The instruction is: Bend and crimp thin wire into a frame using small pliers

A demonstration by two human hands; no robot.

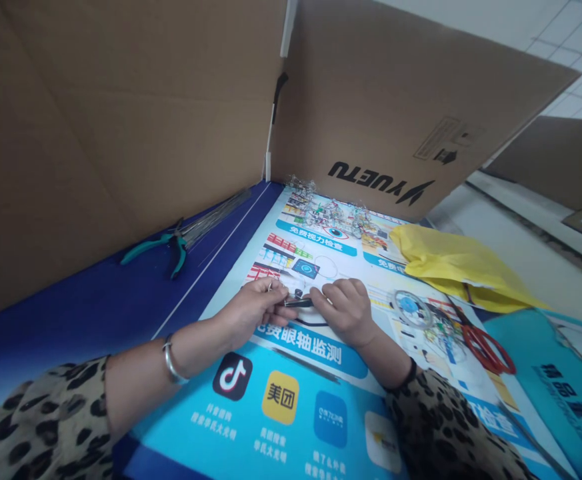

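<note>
Near the middle of the printed poster, my left hand (253, 312) is closed with its fingertips pinched on a thin wire piece. My right hand (343, 312) is closed around a small black-handled tool (299, 303), whose tip points left and meets the fingers of my left hand. Part of the tool is hidden in my right fist. A thin loop of wire (325, 268) shows just above the hands.
Cardboard panels (371, 87) stand behind. Teal pliers (163, 248) lie by several wires (215, 220) at the left. Wire tangles (331, 213) are at the back. Right are a yellow bag (455, 263), red-handled scissors (485, 348), a clear spool (411, 308) and a teal bag (545, 380).
</note>
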